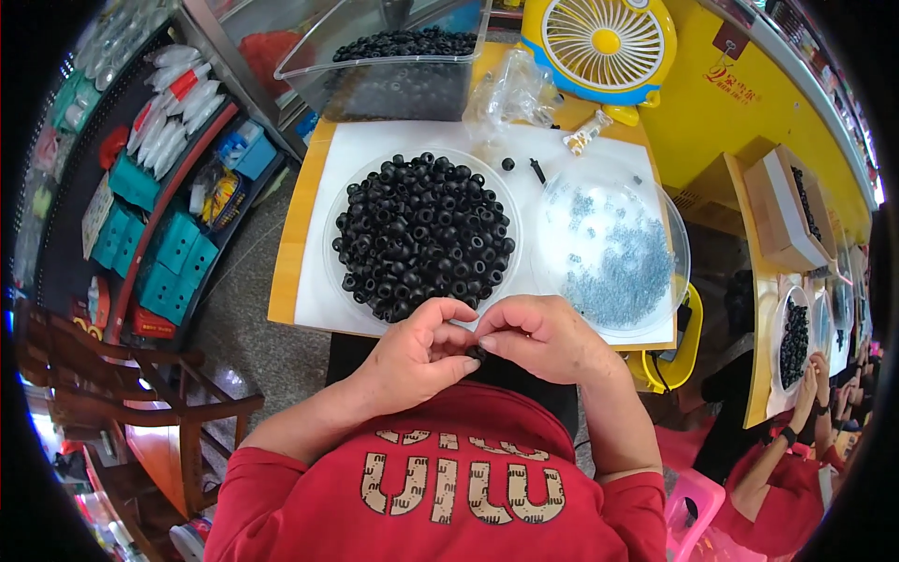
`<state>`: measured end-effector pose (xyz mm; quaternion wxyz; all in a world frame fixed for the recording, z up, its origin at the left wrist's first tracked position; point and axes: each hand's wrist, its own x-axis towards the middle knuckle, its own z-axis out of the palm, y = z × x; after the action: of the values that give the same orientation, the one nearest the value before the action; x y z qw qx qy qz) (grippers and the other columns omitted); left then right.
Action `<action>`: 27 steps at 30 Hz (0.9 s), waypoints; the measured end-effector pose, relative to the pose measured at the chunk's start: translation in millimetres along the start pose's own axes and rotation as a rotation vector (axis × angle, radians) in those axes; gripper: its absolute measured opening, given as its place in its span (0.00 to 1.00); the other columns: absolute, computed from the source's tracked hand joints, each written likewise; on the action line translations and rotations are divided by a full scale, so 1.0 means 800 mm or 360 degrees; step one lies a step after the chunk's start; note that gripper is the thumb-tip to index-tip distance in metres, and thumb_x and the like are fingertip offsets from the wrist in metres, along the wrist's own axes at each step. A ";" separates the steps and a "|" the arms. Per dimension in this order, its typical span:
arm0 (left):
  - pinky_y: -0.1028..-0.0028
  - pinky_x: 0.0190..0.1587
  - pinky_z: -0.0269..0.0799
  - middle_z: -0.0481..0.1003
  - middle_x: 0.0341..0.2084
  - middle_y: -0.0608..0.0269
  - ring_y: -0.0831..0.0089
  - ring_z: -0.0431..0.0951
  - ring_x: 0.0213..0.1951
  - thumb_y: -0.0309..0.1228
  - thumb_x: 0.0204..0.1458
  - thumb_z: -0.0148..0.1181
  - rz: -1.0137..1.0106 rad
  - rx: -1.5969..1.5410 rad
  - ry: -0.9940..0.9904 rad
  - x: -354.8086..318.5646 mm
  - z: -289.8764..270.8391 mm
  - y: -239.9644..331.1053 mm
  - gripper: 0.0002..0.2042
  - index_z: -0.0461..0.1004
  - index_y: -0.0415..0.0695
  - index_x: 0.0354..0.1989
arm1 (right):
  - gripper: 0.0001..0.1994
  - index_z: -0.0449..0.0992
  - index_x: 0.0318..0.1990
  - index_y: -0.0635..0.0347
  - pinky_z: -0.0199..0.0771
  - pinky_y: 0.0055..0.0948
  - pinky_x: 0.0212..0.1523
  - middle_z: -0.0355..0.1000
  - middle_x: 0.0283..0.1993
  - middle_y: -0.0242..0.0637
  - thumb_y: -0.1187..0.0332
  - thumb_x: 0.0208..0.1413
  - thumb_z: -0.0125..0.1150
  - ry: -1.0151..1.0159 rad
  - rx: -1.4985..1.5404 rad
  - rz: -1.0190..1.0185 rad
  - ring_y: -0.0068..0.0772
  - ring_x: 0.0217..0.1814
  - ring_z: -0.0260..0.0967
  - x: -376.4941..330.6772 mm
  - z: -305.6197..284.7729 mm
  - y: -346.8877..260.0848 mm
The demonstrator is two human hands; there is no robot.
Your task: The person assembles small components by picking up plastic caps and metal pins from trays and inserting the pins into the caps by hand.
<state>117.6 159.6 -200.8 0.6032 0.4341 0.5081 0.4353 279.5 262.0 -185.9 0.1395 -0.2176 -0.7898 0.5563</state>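
In front of my chest, just past the table's near edge, my hands meet at the fingertips. My left hand (pixel 426 354) is closed, with a small black bead-like piece (pixel 478 354) at its thumb and fingers. Against that same piece, my right hand (pixel 538 335) pinches thumb and forefinger together; whatever lies between them is too small to make out. A round transparent tray (pixel 330 245) heaped with black pieces with holes (pixel 421 234) stands beyond my left hand. Past my right hand, another round transparent tray (pixel 682 248) holds many tiny bluish transparent bits (pixel 623 276).
Behind the trays stand a transparent bin (pixel 375 94) of black pieces, crumpled plastic bags (pixel 518 89) and a yellow-blue fan (pixel 604 42). A loose black piece (pixel 508 164) lies between the trays. Wooden chair (pixel 140 393) at left; yellow basket (pixel 688 347) and another person's arms (pixel 796 421) at right.
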 end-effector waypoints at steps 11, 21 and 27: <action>0.82 0.35 0.66 0.72 0.30 0.61 0.82 0.70 0.33 0.21 0.44 0.53 0.0046 0.0057 0.0117 0.000 0.004 0.001 0.17 0.57 0.39 0.43 | 0.04 0.71 0.28 0.62 0.66 0.22 0.27 0.70 0.23 0.35 0.73 0.44 0.55 0.0160 -0.0064 -0.0063 0.25 0.25 0.67 0.006 0.015 -0.001; 0.81 0.36 0.66 0.70 0.31 0.59 0.80 0.70 0.34 0.21 0.45 0.52 -0.0086 -0.0515 0.0294 0.010 0.006 0.009 0.15 0.57 0.39 0.41 | 0.19 0.68 0.37 0.62 0.67 0.28 0.30 0.67 0.31 0.40 0.72 0.34 0.63 0.0644 -0.0728 -0.0696 0.37 0.29 0.66 -0.005 0.037 0.013; 0.83 0.36 0.66 0.70 0.31 0.63 0.81 0.69 0.32 0.25 0.48 0.52 -0.0260 -0.0530 0.0099 0.006 0.003 0.002 0.12 0.64 0.38 0.41 | 0.21 0.68 0.36 0.63 0.67 0.30 0.29 0.67 0.29 0.39 0.75 0.27 0.63 0.0780 -0.0840 -0.0776 0.38 0.29 0.65 -0.005 0.040 0.029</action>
<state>120.7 164.2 -200.3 0.6841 0.2719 0.4811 0.4760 272.4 240.3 -218.3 0.3898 -0.1784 -0.8767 0.2181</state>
